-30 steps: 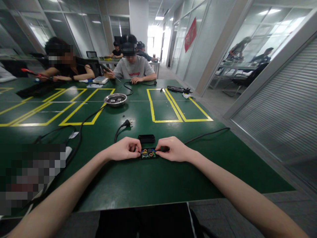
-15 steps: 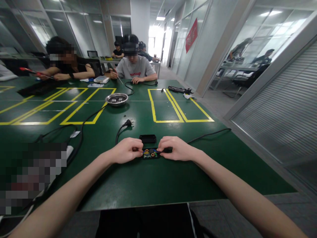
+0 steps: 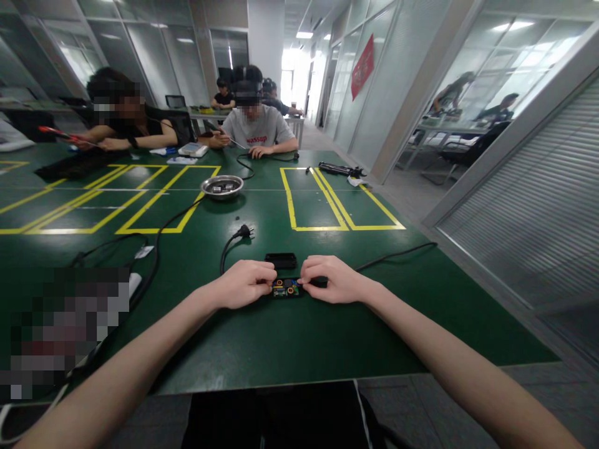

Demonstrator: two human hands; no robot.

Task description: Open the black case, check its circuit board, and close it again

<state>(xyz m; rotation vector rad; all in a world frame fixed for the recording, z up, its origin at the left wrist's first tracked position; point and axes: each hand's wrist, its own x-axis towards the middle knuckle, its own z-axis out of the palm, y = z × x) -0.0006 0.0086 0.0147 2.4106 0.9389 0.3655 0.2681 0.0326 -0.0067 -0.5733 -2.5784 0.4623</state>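
As forearms (image 3: pixel 161 337) slant inward, both hands (image 3: pixel 246 285) (image 3: pixel 334 280) pinch the open case (image 3: pixel 286 297) — opposite ends.

Green-topped worktable (image 3: pixel 327 349): yellow-taped | right of worktable: slatted blind (image 3: pixel 528 181), grey floor (image 3: pixel 402 182) | beyond worktable: white column (image 3: pixel 266 50), lit ceiling panel (image 3: pixel 304 35)

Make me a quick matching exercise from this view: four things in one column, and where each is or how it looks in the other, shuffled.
Things
1. circuit board
2. black casing piece
3. metal bowl
4. power plug

Places and looks
A. directly beyond the circuit board, as the wearer sees it
B. black, with prongs pointing toward the picture's right
C. between the left hand and the right hand
D. silver and round, with small parts inside

Pairs: 1-C, 2-A, 3-D, 4-B
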